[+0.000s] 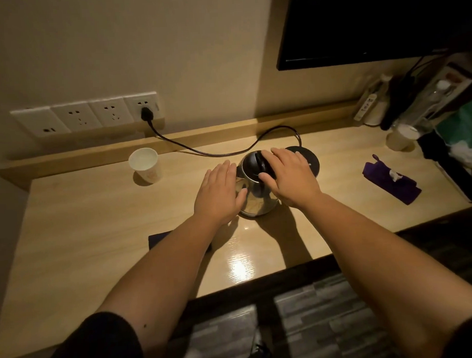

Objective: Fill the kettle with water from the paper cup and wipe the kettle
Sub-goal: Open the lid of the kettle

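A: Head view. The kettle [254, 189] is seen off its base, standing on the counter [97, 237]; the round black base [310, 160] lies just behind it and to its right.

B: And the hands?

A: The left hand [219, 195] is laid flat and wide against the kettle's left flank, nothing gripped. The right hand [288, 177] is curled over the black lid and handle, thumb on the lid's edge.

B: So the step in hand?

A: Opening the lid, it is judged. The paper cup [144, 166] stands untouched, well left of the kettle and a little behind.

B: Next?

A: The lid must be lifted clear, then the cup fetched and tipped slowly into the mouth. For wiping, a purple tissue pack [390, 181] is noted well right of the kettle.

B: Any writing?

A: A faint print is seen on the cup; nothing can be read.
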